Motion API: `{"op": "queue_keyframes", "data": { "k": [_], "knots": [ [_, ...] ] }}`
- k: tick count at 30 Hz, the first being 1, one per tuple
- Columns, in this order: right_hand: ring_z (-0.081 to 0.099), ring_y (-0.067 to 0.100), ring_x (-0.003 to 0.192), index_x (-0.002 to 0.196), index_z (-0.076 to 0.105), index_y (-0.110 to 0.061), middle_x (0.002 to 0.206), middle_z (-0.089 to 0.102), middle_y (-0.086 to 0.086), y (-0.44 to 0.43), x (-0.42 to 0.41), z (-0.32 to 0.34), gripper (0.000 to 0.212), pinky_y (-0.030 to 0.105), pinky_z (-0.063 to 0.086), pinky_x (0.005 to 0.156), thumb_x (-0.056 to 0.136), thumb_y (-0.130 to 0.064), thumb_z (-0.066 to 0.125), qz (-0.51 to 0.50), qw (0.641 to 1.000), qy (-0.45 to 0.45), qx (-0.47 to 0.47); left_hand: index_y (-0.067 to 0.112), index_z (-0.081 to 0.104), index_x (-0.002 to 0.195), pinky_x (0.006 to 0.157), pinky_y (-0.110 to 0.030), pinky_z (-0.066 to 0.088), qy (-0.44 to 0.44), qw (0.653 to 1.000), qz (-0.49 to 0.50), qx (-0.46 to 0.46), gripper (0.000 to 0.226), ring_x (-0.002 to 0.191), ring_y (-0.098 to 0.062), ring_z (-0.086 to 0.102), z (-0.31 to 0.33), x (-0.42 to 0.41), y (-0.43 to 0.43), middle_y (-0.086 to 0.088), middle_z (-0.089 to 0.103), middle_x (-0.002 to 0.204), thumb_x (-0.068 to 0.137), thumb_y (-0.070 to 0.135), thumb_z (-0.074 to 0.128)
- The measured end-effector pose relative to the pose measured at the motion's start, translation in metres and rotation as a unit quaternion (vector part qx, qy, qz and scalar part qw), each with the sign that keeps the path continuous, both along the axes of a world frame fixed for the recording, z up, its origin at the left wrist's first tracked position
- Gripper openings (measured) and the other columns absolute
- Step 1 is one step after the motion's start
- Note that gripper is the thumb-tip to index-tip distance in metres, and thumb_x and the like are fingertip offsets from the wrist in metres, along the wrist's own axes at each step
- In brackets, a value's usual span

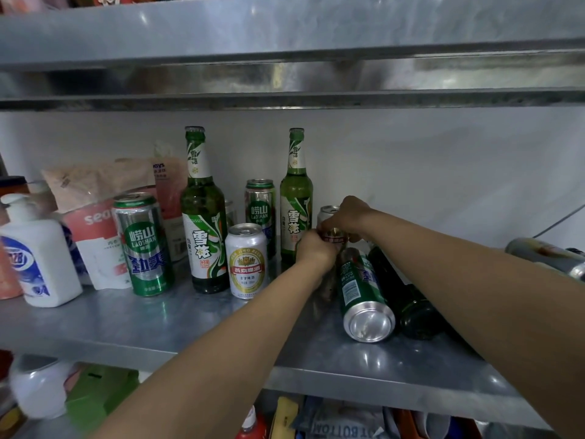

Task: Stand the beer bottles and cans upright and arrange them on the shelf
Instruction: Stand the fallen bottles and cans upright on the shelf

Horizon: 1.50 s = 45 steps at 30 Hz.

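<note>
Where the shelf starts on the left: a white pump bottle stands upright, with a red-and-white pouch just behind and beside it.
Tall green can: upright near the front, right of the pouch.
First green bottle: upright, capped, just right of the tall green can.
White can: upright at the front, touching or nearly touching the first green bottle's base.
Rear green can: upright behind the white can, between the two standing bottles.
Second green bottle: upright, capped, towards the back wall.
Left hand: fingers curled, pressed to the lower left side of the red-banded can; the hand's back hides how far the fingers wrap.
Red-banded can: at the back of the shelf, just right of the second green bottle, top up, held between both hands.
Right hand: fingers curled over the can's upper right side, gripping it from above.
Fallen green can: on its side just in front of the hands, its silver base facing the camera.
Dark bottle: on its side, touching the fallen green can's right flank, base forward.
Far-right can: on its side, well apart from the rest, partly behind the right forearm.
</note>
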State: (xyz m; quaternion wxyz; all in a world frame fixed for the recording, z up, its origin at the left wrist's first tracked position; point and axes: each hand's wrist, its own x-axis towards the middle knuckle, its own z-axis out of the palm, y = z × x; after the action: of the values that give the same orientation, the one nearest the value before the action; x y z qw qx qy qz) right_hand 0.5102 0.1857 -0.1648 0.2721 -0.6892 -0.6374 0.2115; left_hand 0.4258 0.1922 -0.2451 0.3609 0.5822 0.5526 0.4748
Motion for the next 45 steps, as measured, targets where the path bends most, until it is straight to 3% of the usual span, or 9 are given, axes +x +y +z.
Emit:
{"op": "queue_keyframes", "data": {
  "k": [7, 11, 15, 19, 27, 32, 37, 40, 45],
  "knots": [
    [0.060, 0.027, 0.080, 0.093, 0.058, -0.001, 0.095, 0.062, 0.018, -0.016, 0.002, 0.008, 0.046, 0.030, 0.049, 0.060, 0.071, -0.032, 0.083, -0.009, 1.000, 0.012, -0.015, 0.009, 0.062, 0.114, 0.083, -0.032, 0.052, 0.040, 0.999, 0.003, -0.006, 0.031, 0.099, -0.028, 0.063, 0.014, -0.003, -0.020, -0.012, 0.067, 0.108, 0.084, 0.013, 0.067],
    [0.058, 0.033, 0.105, 0.105, 0.051, 0.000, 0.114, 0.055, 0.019, -0.038, 0.005, 0.017, 0.049, 0.039, 0.054, 0.084, 0.075, -0.024, 0.082, -0.001, 0.998, 0.052, -0.032, 0.008, 0.058, 0.114, 0.078, -0.031, 0.052, 0.080, 0.997, 0.006, -0.009, 0.034, 0.097, -0.028, 0.062, 0.022, -0.005, -0.040, -0.012, 0.065, 0.108, 0.082, 0.013, 0.069],
    [0.048, 0.043, 0.124, 0.128, 0.043, 0.005, 0.139, 0.044, 0.026, -0.060, 0.006, 0.024, 0.063, 0.053, 0.048, 0.097, 0.081, -0.018, 0.078, 0.002, 0.996, 0.072, -0.050, 0.009, 0.059, 0.115, 0.072, -0.027, 0.049, 0.129, 0.991, -0.005, -0.024, 0.041, 0.088, -0.022, 0.061, 0.030, -0.003, -0.063, -0.008, 0.063, 0.101, 0.080, 0.027, 0.072],
    [0.047, 0.045, 0.125, 0.134, 0.039, 0.005, 0.143, 0.039, 0.029, -0.078, 0.004, 0.027, 0.064, 0.055, 0.049, 0.095, 0.085, -0.019, 0.074, 0.003, 0.996, 0.073, -0.051, 0.015, 0.058, 0.122, 0.085, -0.033, 0.055, 0.159, 0.985, -0.029, -0.059, 0.056, 0.099, -0.024, 0.064, 0.035, 0.002, -0.081, -0.008, 0.064, 0.113, 0.075, 0.042, 0.070],
    [0.054, 0.039, 0.116, 0.119, 0.047, 0.002, 0.133, 0.050, 0.025, -0.093, 0.005, 0.028, 0.047, 0.049, 0.053, 0.089, 0.086, -0.018, 0.073, 0.005, 0.995, 0.096, -0.005, 0.013, 0.047, 0.132, 0.094, -0.033, 0.049, 0.192, 0.972, -0.089, -0.100, 0.076, 0.111, -0.024, 0.057, 0.029, 0.008, -0.099, -0.006, 0.057, 0.126, 0.070, 0.045, 0.078],
    [0.057, 0.039, 0.112, 0.121, 0.048, 0.002, 0.125, 0.053, 0.024, -0.101, 0.001, 0.022, 0.045, 0.048, 0.054, 0.089, 0.086, -0.016, 0.071, 0.001, 0.995, 0.104, -0.003, 0.014, 0.050, 0.120, 0.071, -0.034, 0.051, 0.168, 0.968, -0.105, -0.156, 0.058, 0.095, -0.029, 0.058, 0.036, 0.003, -0.112, -0.011, 0.055, 0.107, 0.077, 0.045, 0.073],
    [0.059, 0.029, 0.081, 0.085, 0.048, -0.003, 0.084, 0.053, 0.013, -0.110, -0.002, 0.011, 0.028, 0.040, 0.054, 0.067, 0.083, -0.014, 0.074, -0.003, 0.996, 0.085, -0.005, 0.012, 0.047, 0.114, 0.056, -0.031, 0.046, 0.130, 0.977, -0.083, -0.148, 0.055, 0.081, -0.026, 0.057, 0.039, -0.004, -0.120, -0.008, 0.051, 0.090, 0.076, 0.039, 0.075],
    [0.055, 0.024, 0.071, 0.096, 0.048, -0.003, 0.080, 0.051, 0.011, -0.117, -0.004, 0.008, 0.033, 0.036, 0.051, 0.059, 0.081, -0.015, 0.076, -0.007, 0.998, 0.063, 0.004, 0.013, 0.048, 0.126, 0.049, -0.026, 0.039, 0.097, 0.984, -0.083, -0.126, 0.064, 0.068, -0.019, 0.051, 0.037, -0.008, -0.120, -0.005, 0.052, 0.088, 0.074, 0.036, 0.077],
    [0.064, 0.034, 0.088, 0.087, 0.049, -0.004, 0.087, 0.058, 0.017, -0.134, -0.005, 0.008, 0.029, 0.046, 0.058, 0.079, 0.081, -0.014, 0.075, -0.020, 0.989, 0.146, -0.010, 0.008, 0.063, 0.099, 0.071, -0.029, 0.056, -0.039, 0.992, -0.095, -0.067, 0.037, 0.083, -0.021, 0.067, 0.020, -0.028, -0.118, -0.007, 0.069, 0.091, 0.071, 0.024, 0.081]
  ]
}}
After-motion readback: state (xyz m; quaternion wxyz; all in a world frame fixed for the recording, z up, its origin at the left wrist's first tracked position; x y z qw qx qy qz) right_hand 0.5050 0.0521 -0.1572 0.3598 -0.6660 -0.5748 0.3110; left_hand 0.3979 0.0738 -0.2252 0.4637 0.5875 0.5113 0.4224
